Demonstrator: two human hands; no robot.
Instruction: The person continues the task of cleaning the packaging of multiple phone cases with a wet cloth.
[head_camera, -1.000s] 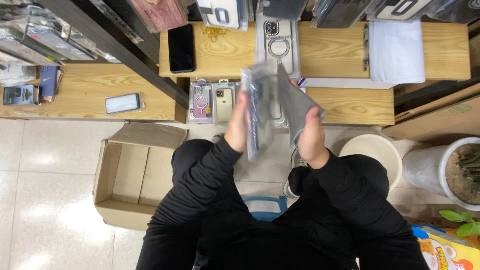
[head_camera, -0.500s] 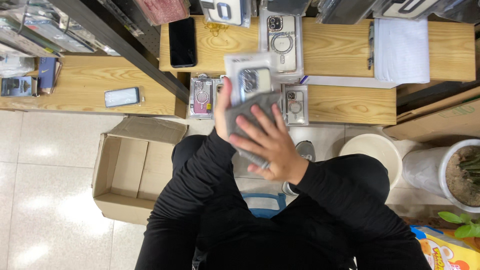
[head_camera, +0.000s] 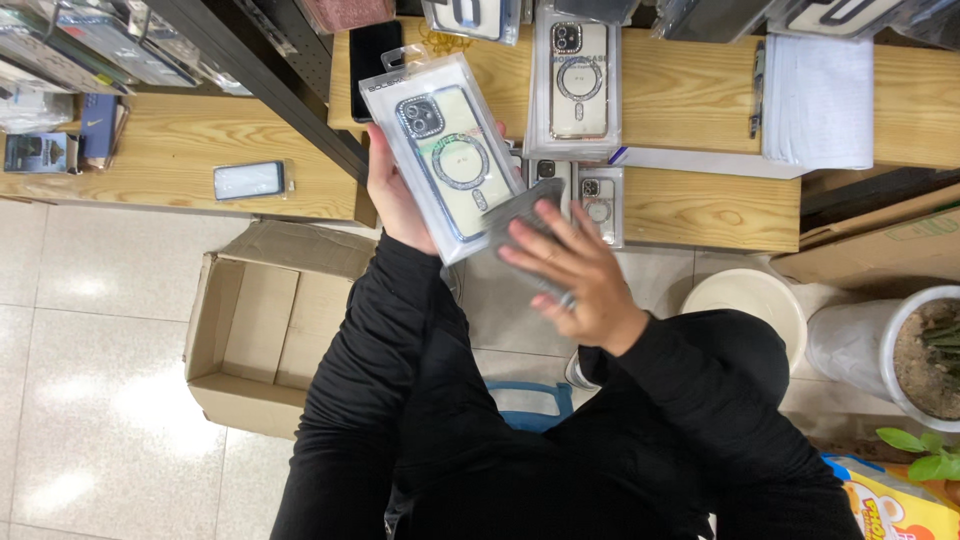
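My left hand (head_camera: 392, 195) holds a phone case in a clear plastic package (head_camera: 448, 150), tilted, face up above the wooden counter edge. My right hand (head_camera: 572, 272) has its fingers spread over a second, greyish clear package (head_camera: 515, 222) that lies under the lower right corner of the first one. Both arms wear black sleeves. Just beyond the hands, two more packaged cases (head_camera: 585, 195) lie on the lower wooden counter (head_camera: 700, 210).
A packaged clear case (head_camera: 578, 80) and a black phone (head_camera: 372, 50) lie on the upper counter, white paper (head_camera: 820, 100) to the right. An open cardboard box (head_camera: 262, 330) stands on the tiled floor at left. A white bucket (head_camera: 745, 300) and potted plant (head_camera: 925, 350) stand at right.
The package in my left hand has turned face up and risen toward the counter. My right hand moved from the right side onto the lower greyish package.
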